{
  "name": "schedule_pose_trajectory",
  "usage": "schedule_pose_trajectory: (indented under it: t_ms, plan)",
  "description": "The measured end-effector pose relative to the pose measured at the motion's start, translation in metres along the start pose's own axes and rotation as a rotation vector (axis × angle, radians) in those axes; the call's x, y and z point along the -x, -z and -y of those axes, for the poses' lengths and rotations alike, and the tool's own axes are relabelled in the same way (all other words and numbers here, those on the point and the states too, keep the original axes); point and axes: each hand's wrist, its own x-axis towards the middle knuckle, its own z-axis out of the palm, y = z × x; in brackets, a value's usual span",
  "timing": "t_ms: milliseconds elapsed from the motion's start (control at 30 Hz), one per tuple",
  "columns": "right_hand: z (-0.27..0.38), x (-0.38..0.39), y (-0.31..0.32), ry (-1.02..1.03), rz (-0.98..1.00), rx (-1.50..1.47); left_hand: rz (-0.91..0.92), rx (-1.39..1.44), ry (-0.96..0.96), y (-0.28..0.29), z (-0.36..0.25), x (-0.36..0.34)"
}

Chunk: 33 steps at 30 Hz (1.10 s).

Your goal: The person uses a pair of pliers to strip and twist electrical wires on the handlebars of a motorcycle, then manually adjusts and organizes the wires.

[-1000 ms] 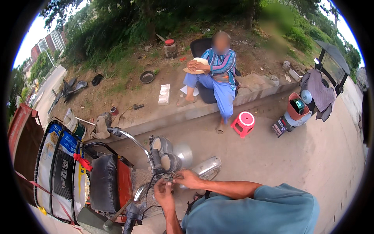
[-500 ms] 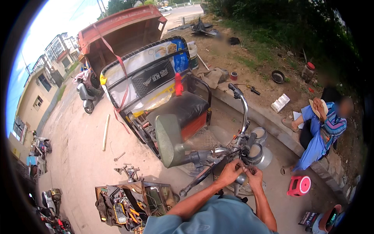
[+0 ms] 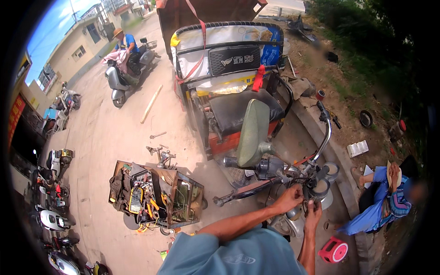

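My left hand (image 3: 292, 197) is closed in a pinch beside the round dial housings in front of the handlebar (image 3: 329, 133) of a cargo tricycle. Just to its right and nearer to me, my right hand (image 3: 313, 212) also has its fingertips pressed together. What lies between the fingers is too small to make out. The hands are slightly apart. Close by them are a round dial housing (image 3: 319, 187), a second round housing (image 3: 331, 169) and dark cables at the steering head. A dusty green mirror (image 3: 253, 133) stands over the left grip.
An open toolbox (image 3: 172, 183) full of tools stands on the ground at left. The tricycle's black seat (image 3: 247, 110) is ahead. A person (image 3: 387, 192) sits on the right kerb, near a red stool (image 3: 333, 250). Another person (image 3: 126, 48) rides a scooter (image 3: 117, 78) at far left.
My view has turned left, so the tricycle sits further right in it. The scooter and its rider now show fully. My hands stay by the dials, slightly further apart.
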Motion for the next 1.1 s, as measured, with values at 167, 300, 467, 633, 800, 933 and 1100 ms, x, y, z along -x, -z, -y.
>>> schedule_pose_trajectory:
  t_ms: [167, 300, 467, 633, 800, 933, 1100]
  plan:
    - [0.007, 0.003, 0.009, -0.036, -0.022, -0.118, 0.031, 0.017, -0.064, -0.008, -0.004, 0.003]
    - [0.01, 0.004, 0.015, -0.088, -0.031, -0.166, 0.08, -0.098, -0.004, -0.011, -0.008, 0.0]
    - [0.01, 0.005, 0.018, -0.069, 0.0, -0.156, 0.057, -0.012, 0.087, -0.009, -0.01, -0.002]
    - [0.013, 0.013, 0.025, -0.045, -0.025, -0.133, 0.026, 0.066, 0.059, -0.015, -0.004, -0.003]
    - [-0.009, 0.015, 0.037, 0.02, -0.021, -0.071, 0.064, 0.009, 0.044, -0.015, 0.007, 0.0]
    - [0.001, 0.014, 0.039, -0.055, 0.014, -0.16, 0.029, 0.069, 0.061, -0.016, 0.013, 0.0]
    - [-0.002, 0.013, 0.037, -0.086, 0.036, -0.31, 0.024, 0.122, 0.122, -0.014, 0.008, 0.004]
